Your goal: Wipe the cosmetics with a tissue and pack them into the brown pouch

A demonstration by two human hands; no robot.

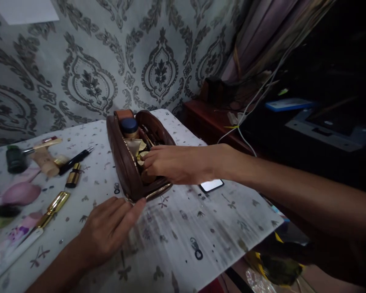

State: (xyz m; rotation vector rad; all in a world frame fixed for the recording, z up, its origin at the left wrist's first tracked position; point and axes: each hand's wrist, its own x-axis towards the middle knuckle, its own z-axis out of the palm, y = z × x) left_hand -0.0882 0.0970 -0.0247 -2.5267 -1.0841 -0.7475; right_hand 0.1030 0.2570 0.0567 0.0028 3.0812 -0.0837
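Observation:
A brown leather makeup bag [125, 162] lies unzipped on the table, filled with cosmetics. Inside, a jar with a dark blue lid [129, 126] stands near the far end, with gold-coloured items [142, 156] closer to me. My right hand [171, 163] reaches into the bag from the right, its fingers curled downward among the contents. The fingertips are hidden, so what they grip cannot be made out. At the bag's near end, my left hand [110, 221] has its fingers bent in and its thumb on the zipper edge, holding the corner.
Left on the patterned tablecloth [171, 252] lie a dark green bottle [16, 159], a foundation tube [45, 160], a black pen-like item [76, 160], a small dropper bottle [73, 176], a gold tube [53, 208] and a pink sponge [21, 193]. A phone [212, 186] sits under my right wrist. Cables [262, 93] hang behind.

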